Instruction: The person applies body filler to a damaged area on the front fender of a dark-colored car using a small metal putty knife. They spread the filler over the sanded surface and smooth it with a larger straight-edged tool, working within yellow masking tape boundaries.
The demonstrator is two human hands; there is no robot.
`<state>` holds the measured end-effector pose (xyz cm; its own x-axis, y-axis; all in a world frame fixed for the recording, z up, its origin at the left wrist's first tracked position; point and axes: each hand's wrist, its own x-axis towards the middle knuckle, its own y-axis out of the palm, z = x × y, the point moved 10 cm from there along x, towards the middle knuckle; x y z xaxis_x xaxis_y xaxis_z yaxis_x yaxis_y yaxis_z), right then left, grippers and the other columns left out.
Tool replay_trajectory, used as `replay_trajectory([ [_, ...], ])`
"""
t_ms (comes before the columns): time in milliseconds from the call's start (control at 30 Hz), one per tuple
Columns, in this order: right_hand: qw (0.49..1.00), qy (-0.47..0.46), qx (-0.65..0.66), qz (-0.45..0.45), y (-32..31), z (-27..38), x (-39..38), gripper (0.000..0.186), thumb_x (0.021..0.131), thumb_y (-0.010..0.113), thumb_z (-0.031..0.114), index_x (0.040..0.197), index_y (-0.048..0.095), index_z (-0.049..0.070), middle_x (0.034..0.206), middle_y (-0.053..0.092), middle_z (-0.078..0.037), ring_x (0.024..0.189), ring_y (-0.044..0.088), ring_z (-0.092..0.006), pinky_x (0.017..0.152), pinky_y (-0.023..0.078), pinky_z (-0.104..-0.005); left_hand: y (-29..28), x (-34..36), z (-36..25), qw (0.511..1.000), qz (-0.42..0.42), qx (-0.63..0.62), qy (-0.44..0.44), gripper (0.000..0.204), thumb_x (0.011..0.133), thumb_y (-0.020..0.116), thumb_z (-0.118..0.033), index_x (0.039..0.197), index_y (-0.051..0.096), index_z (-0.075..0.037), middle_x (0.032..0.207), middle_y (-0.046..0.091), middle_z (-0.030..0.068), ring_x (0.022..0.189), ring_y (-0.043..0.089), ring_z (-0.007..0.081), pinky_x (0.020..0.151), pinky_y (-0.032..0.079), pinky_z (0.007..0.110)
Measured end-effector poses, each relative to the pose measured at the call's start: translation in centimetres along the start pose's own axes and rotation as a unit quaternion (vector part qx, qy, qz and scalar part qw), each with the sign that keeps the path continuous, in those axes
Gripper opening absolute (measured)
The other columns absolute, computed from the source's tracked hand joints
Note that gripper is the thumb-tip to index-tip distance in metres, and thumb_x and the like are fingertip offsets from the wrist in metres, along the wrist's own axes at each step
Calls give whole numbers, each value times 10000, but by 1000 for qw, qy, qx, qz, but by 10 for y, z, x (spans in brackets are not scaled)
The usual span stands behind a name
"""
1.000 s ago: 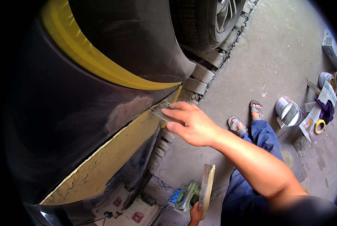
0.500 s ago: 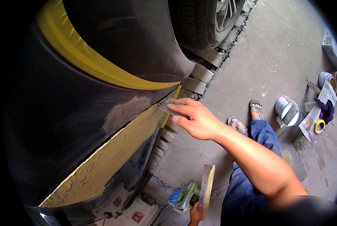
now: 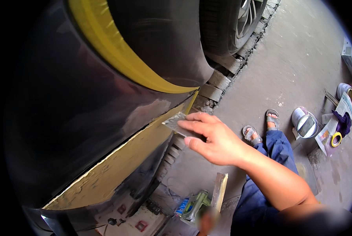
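Note:
My right hand pinches a thin, flat putty spreader between thumb and fingers. Its blade lies over the upper end of a long band of tan putty on a dark car body panel; whether blade and putty touch I cannot tell. The putty looks smooth near the spreader and ridged toward the lower left. A dull pinkish patch sits just above the band. Low in view, my left hand, blurred, grips a narrow board with pale putty along one edge.
Yellow masking tape curves along the panel edge, near a wheel. Past my sandalled feet stand a paint can, a tape roll and a purple cloth. A green tool lies beside the left hand.
My right hand and the spreader have moved away from the taped corner, down along the putty band. The whole view has shifted, and the left hand has become blurred.

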<state>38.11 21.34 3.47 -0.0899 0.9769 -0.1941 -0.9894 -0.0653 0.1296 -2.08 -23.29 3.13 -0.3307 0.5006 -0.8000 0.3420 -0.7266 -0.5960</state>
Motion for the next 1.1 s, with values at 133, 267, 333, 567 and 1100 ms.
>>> replay_trajectory([
  [133,1000,-12,-22,7,3,32,3,455,922,580,326,1322,604,110,1355,533,-182,1207,515,-394,1028,421,-488,-1,2,-4,1000,1,-3,5,291,961,563,-264,1161,660,-77,967,712,164,875,691,341,760,538,412],
  [267,1000,-17,-20,10,8,37,6,451,929,574,332,1323,603,112,1357,524,-189,1213,505,-396,1031,409,-497,-1,1,-4,1000,0,-2,2,294,959,563,-268,1160,661,-78,969,712,163,877,692,334,766,537,409],
  [333,999,-22,-27,8,8,43,6,450,932,572,334,1323,603,114,1356,523,-191,1211,504,-397,1026,410,-496,-2,0,-3,1000,0,-1,-3,296,958,563,-270,1160,661,-78,971,712,163,878,692,330,769,537,408],
  [567,999,-28,-46,1,11,51,9,442,933,569,330,1318,608,115,1352,523,-189,1212,502,-397,1013,411,-495,0,-2,-2,1000,2,5,-21,302,954,564,-277,1159,662,-79,976,711,161,883,694,317,778,536,403],
  [1100,1000,-7,-17,6,-1,39,1,438,923,581,315,1306,620,107,1336,530,-193,1208,507,-393,1027,404,-479,2,-11,-5,998,-60,6,13,295,925,582,-275,1132,649,-75,941,697,190,896,687,358,781,527,414],
])
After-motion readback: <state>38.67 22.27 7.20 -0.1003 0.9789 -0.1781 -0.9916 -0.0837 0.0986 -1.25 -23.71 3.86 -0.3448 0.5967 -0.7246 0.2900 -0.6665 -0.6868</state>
